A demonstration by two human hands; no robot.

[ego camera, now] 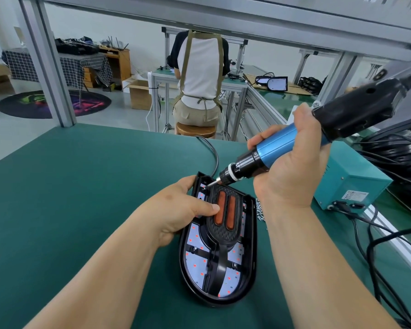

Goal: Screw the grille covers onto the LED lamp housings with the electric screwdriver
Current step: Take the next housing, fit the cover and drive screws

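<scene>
Lamp housing: laid flat on the green table, near its front edge, between the two forearms; a black rounded shell with a white LED board inside, dotted red.
Power box: a teal case is set on the table to the right of the housing, with black cables plugged into its front.
Electric screwdriver: blue-bodied and black at the rear, it is held at a slant; its bit is brought down to the far left corner of the housing.
Right hand: wrapped tightly around the blue barrel of the screwdriver.
Left hand: its fingers are curled over the far left edge of the housing, and the thumb is pressed on the grille cover.
Grille cover: black and textured, with two orange bars, seated in the far half of the housing.
Screws: a small heap is seen just beside the housing's right rim.
</scene>
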